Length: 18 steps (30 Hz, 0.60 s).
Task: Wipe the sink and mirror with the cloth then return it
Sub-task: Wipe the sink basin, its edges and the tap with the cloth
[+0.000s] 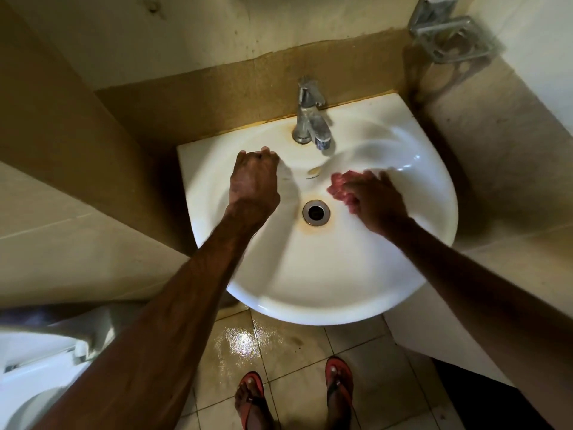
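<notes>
Pressing a pink cloth point(341, 189) under open fingers point(383, 178), the right hand point(376, 204) wipes the white ceramic sink point(310, 274) beside the steel drain point(315, 212) to its left, while the curled, empty left hand point(254, 178) braces on the ledge; wet floor tiles point(238, 336) below risk a slip.

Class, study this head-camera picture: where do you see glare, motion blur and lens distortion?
Head view: glare on the wet floor tiles and a bright streak in the sink; motion blur smears the right hand and pink cloth, the left hand is sharper; wide-angle distortion bows the walls; corners fall dark.
</notes>
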Each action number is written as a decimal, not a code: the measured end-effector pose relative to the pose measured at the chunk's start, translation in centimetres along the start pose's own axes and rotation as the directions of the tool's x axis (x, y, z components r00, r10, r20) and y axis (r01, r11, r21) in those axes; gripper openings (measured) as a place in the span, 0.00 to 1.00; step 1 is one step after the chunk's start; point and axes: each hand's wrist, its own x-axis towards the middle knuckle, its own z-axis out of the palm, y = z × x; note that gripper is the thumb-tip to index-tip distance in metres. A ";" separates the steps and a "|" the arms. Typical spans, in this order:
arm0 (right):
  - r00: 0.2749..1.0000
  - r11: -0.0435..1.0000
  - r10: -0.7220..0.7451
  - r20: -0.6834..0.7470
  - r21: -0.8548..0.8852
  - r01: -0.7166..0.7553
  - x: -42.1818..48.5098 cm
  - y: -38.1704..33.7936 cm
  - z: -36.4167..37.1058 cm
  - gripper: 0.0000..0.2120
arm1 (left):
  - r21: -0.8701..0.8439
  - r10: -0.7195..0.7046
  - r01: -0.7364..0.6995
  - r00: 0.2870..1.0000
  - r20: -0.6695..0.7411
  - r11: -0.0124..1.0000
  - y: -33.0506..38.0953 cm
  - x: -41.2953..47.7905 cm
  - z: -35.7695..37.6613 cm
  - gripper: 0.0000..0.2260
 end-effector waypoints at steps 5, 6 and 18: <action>0.973 0.981 0.190 -0.132 -0.007 -0.192 -0.3 1.1 2.2 0.24 | 0.042 0.040 -0.040 0.999 -0.003 0.998 -0.6 0.5 0.7 0.28; 0.971 0.973 0.225 -0.083 0.067 -0.220 -0.3 0.3 2.8 0.21 | 0.046 0.046 -0.046 0.999 -0.002 0.998 -0.7 0.5 0.9 0.28; 0.974 0.847 0.071 0.214 0.503 -0.172 -2.2 -17.7 5.1 0.12 | 0.112 0.128 -0.129 0.992 0.008 0.985 -1.0 0.3 2.1 0.33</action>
